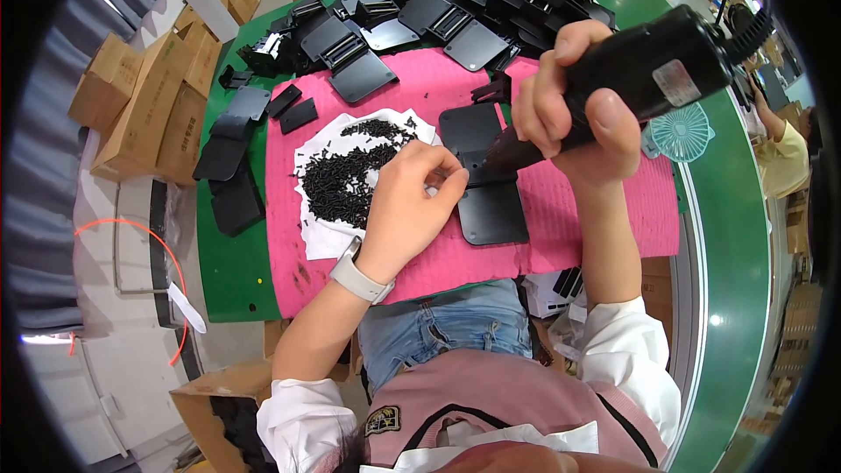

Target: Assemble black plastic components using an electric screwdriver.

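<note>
Power screwdriver (644, 70) over black bracket (492, 215)

Head view: the right hand (583, 109) grips the power screwdriver. The black bracket lies on the pink mat (604, 219), the left hand (413, 197), fingers narrowed, at its left edge; whether they hold anything, I cannot tell.

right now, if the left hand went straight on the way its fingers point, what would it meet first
Probably the black bracket on the pink mat, just ahead of the left hand; the black power tool is close too, and depth is unclear.
</note>
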`<state>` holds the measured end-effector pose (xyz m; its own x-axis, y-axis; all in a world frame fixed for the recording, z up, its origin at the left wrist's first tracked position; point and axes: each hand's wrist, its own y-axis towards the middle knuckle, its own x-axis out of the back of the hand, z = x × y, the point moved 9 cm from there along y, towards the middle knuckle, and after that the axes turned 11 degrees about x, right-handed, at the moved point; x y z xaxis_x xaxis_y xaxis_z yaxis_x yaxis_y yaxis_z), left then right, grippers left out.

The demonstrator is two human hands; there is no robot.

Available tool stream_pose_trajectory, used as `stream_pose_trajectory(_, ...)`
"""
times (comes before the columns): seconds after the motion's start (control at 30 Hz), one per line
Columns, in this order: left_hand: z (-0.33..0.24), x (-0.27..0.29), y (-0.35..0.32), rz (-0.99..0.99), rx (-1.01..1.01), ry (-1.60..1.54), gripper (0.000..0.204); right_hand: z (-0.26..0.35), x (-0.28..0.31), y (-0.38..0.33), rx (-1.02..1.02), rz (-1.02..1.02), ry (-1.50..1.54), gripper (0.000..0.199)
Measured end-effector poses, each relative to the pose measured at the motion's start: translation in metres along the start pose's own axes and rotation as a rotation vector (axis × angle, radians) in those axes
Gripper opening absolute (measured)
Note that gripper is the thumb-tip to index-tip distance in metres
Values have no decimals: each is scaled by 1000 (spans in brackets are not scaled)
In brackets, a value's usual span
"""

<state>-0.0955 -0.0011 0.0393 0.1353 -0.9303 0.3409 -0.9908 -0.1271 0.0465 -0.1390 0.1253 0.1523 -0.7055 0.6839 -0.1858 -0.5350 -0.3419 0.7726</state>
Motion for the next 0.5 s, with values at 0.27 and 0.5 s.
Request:
stream_pose_trajectory(0.27, 21, -17, 0, 167, 181, -157, 12, -13, -2, -1, -41, -36, -28, 41)
stream_pose_trajectory(0.5, 34, -21, -2, 136, 240, -312, 10, -25, -14, 11, -168, -17, -158, 25)
